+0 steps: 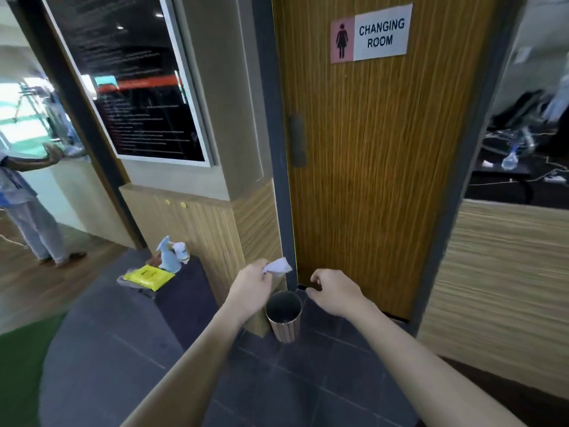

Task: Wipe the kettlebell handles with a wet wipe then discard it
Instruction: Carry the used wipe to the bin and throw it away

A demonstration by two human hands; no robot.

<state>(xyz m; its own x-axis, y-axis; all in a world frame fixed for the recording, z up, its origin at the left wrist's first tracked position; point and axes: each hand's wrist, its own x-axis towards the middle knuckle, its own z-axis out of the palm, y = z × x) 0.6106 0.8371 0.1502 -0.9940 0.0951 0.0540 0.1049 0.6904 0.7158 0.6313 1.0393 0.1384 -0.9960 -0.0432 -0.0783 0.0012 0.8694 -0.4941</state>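
My left hand [252,280] pinches a crumpled white wet wipe [278,265] between thumb and fingertips, just above and left of a small round waste bin [284,315]. The bin stands on the dark tiled floor at the foot of a wooden door, its dark inside open to view. My right hand [334,289] hovers to the right of the bin with its fingers curled loosely and nothing in it. No kettlebell is in view.
A dark box [184,291] left of the bin carries a yellow wipes pack [149,276] and a spray bottle [172,252]. The wooden "CHANGING ROOM" door [369,149] is right ahead. A person [27,211] stands at far left. A cluttered table [508,171] lies right.
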